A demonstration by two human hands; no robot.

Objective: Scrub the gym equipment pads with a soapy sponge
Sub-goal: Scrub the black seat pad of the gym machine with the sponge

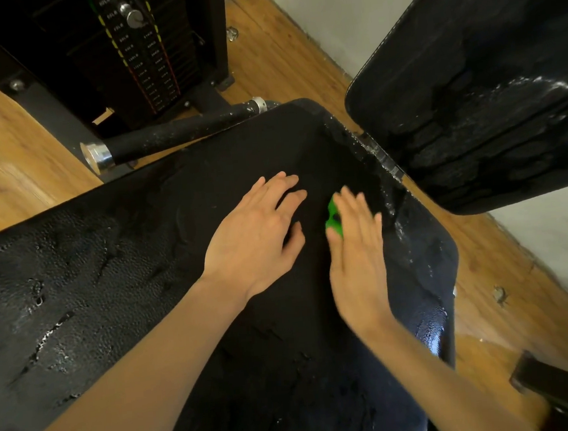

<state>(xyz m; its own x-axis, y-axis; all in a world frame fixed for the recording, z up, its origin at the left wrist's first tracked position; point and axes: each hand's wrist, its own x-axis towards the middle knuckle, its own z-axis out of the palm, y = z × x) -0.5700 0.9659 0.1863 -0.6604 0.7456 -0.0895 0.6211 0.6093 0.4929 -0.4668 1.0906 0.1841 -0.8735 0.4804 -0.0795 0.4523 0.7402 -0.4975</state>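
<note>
One sponge [333, 217], green, only a small part showing from under the right hand [357, 260]; it lies on the seat pad [126, 261] toward that pad's far right corner, at about 1 o'clock from the pad's middle. Its long axis cannot be told, the hand covering most of it; the visible strip runs roughly from 6 to 12 o'clock along the inner edge of the fingers. Right hand: flat, fingers straight and together, pointing to 12 o'clock, pressing the sponge onto the pad; slightly blurred, so the exact finger lie is uncertain. Left hand [260, 237]: flat on the bare pad, fingers spread and pointing to about 1 o'clock, holding nothing; it lies just beside the sponge at the sponge's 9 o'clock, apart from it, a dark gap between the two hands. The right hand is thus the one on the sponge, the left serving as a brace, by judgement. Seat pad: black, wet, with droplets and streaks at 8 to 9 o'clock and along the right edge. Back pad [490, 97]: black, tilted up, at 2 o'clock from the sponge, wet with soapy patches. Handle bar [181, 131]: black with chrome ends, at 11 o'clock beyond the seat pad. Weight stack [140, 53] at 11 o'clock, further off. Wooden floor [16, 161] around.
</note>
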